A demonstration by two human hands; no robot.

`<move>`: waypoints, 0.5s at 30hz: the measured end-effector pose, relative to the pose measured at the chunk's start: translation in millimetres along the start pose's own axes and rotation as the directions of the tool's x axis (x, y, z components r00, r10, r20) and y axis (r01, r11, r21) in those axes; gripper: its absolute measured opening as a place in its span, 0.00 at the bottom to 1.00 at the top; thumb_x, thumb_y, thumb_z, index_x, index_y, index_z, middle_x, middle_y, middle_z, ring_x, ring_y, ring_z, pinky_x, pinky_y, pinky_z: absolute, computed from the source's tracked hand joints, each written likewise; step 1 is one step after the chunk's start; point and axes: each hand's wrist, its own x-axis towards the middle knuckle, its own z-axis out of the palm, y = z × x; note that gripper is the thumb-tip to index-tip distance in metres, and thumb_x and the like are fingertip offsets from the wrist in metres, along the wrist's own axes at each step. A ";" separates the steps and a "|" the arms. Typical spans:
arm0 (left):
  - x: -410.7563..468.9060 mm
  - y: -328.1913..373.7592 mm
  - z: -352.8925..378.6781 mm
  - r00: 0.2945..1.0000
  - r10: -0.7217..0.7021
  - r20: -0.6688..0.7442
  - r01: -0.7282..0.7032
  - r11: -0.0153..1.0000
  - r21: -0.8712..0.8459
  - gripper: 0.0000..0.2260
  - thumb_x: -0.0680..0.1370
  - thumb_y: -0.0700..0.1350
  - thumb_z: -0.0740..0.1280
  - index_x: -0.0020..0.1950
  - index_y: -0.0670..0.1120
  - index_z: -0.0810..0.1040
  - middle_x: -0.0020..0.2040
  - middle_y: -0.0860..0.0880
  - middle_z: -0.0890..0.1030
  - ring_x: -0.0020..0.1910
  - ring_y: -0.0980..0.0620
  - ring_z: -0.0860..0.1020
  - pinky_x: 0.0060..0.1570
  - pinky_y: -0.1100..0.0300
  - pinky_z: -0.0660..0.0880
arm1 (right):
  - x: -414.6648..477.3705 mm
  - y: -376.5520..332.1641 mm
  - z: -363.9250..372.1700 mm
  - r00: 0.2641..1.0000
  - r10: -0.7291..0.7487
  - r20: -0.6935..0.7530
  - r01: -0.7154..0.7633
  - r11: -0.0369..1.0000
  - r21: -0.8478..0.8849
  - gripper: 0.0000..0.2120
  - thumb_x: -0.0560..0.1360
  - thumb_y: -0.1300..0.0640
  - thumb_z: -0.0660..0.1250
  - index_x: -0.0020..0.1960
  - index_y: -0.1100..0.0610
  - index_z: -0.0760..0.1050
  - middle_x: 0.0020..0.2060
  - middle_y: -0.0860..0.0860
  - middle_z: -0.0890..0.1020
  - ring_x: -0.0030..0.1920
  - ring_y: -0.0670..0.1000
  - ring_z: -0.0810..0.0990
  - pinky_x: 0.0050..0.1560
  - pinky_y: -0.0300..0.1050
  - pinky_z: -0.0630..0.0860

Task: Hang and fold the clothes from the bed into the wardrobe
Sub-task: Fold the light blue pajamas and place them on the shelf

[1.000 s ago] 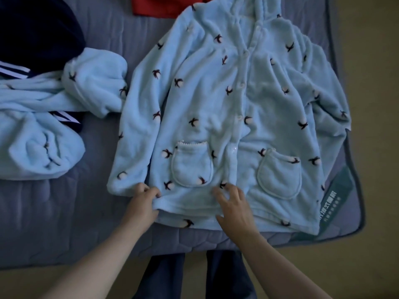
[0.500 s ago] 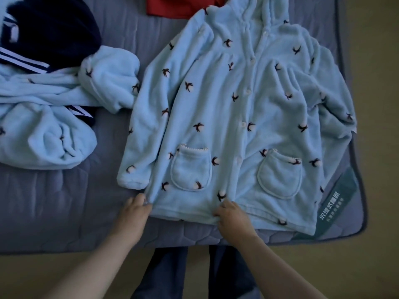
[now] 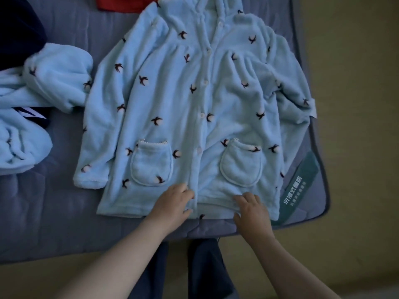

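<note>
A light blue fleece jacket (image 3: 194, 108) with a hood, dark bird prints, a buttoned front and two pockets lies spread flat, front up, on the bed (image 3: 54, 212). My left hand (image 3: 173, 201) is at the bottom hem by the button strip, below the left pocket; fingers and thumb pinch the fabric there. My right hand (image 3: 250, 209) rests on the hem under the right pocket, fingers spread on top of the fleece, which wrinkles around them. The wardrobe is out of view.
A second light blue fleece garment (image 3: 32, 108) lies bunched at the left over a navy piece with white stripes (image 3: 19, 33). A red garment (image 3: 121, 4) shows at the top. The bed's near edge and right corner with a green label (image 3: 300, 186) border tan floor (image 3: 356, 126).
Both hands have slid right along the jacket's hem: the left from the left corner to the button strip, the right from the centre to under the right pocket. The jacket lies flatter.
</note>
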 end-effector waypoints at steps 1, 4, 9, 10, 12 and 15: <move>7.1 9.0 7.5 0.999 0.033 0.027 -0.034 0.998 0.046 0.14 0.74 0.49 0.68 0.58 0.47 0.76 0.55 0.50 0.71 0.57 0.49 0.70 0.56 0.57 0.69 | 3.5 7.0 3.3 1.000 -0.010 -0.006 0.010 1.000 -0.014 0.19 0.75 0.57 0.61 0.66 0.50 0.69 0.59 0.48 0.71 0.59 0.51 0.69 0.56 0.43 0.69; 24.2 26.6 25.9 0.997 0.028 0.068 -0.043 0.975 0.220 0.18 0.72 0.52 0.69 0.59 0.48 0.74 0.55 0.51 0.73 0.56 0.49 0.69 0.56 0.58 0.67 | 12.8 16.6 14.8 0.999 -0.037 -0.014 0.037 0.999 -0.035 0.18 0.75 0.57 0.61 0.64 0.50 0.68 0.58 0.48 0.71 0.59 0.53 0.71 0.56 0.46 0.68; 48.0 40.9 33.2 0.997 -0.030 -0.076 0.054 0.935 0.351 0.17 0.49 0.35 0.80 0.26 0.44 0.74 0.26 0.47 0.73 0.29 0.45 0.76 0.29 0.59 0.73 | 26.3 31.8 28.4 0.994 -0.097 -0.046 0.098 0.995 0.023 0.12 0.70 0.62 0.65 0.53 0.54 0.75 0.47 0.50 0.78 0.49 0.56 0.78 0.49 0.47 0.69; 51.3 41.6 32.8 0.996 -0.006 -0.092 0.039 0.933 0.358 0.17 0.47 0.32 0.79 0.24 0.43 0.73 0.23 0.46 0.72 0.26 0.45 0.75 0.27 0.59 0.73 | 27.3 35.9 28.2 0.993 -0.108 -0.052 0.111 0.992 0.055 0.10 0.70 0.62 0.65 0.50 0.54 0.77 0.45 0.51 0.79 0.47 0.56 0.79 0.47 0.47 0.69; 52.0 43.3 29.2 0.998 0.039 -0.052 -0.016 0.927 0.374 0.16 0.46 0.31 0.78 0.23 0.43 0.73 0.22 0.46 0.71 0.25 0.44 0.75 0.26 0.58 0.72 | 22.9 43.9 27.1 0.991 -0.115 -0.075 0.125 0.983 0.138 0.07 0.69 0.61 0.65 0.46 0.56 0.79 0.41 0.52 0.79 0.44 0.57 0.79 0.43 0.47 0.69; 36.6 46.9 27.8 0.994 0.041 0.104 -0.076 0.932 0.354 0.10 0.55 0.35 0.75 0.28 0.43 0.76 0.28 0.45 0.75 0.34 0.42 0.77 0.34 0.55 0.73 | 3.2 53.3 27.1 0.993 -0.106 -0.053 0.116 0.966 0.230 0.06 0.67 0.62 0.66 0.42 0.58 0.80 0.38 0.54 0.79 0.41 0.58 0.79 0.36 0.47 0.70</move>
